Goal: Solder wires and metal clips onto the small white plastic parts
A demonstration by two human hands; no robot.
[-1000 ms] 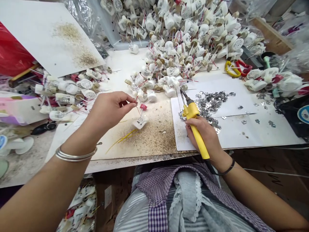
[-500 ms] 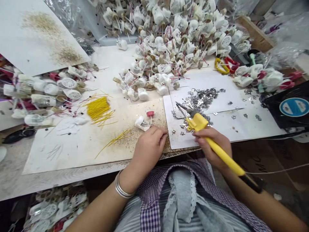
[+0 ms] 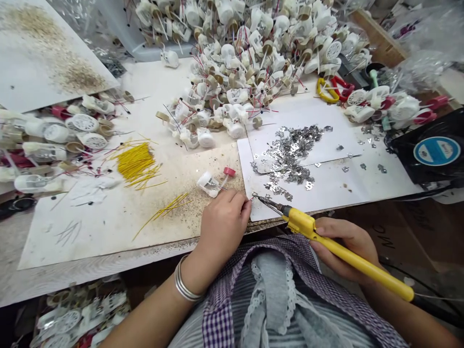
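My left hand (image 3: 223,217) rests at the board's front edge, thumb and forefinger pinched on a thin red wire (image 3: 250,199) whose end pokes out to the right. Just beyond the knuckles lies a small white plastic housing (image 3: 208,184) with a red cap (image 3: 229,171) beside it. In my right hand (image 3: 348,244) is a yellow soldering iron (image 3: 377,275), its handle slanting down to the right. The iron's dark tip is close to the wire end, by a small metal piece (image 3: 255,195); whether they touch I cannot tell.
Small metal plates (image 3: 295,150) lie heaped on white paper (image 3: 326,116). Yellow wires (image 3: 136,162) are bundled at left. White plastic assemblies (image 3: 232,63) pile up behind. Yellow-handled cutters (image 3: 327,92) and a black solder reel (image 3: 435,151) sit at right.
The soldering iron has come down and left from above the metal plates to the wire end at my left fingers. My left hand stays nearly in place; the view has shifted slightly.
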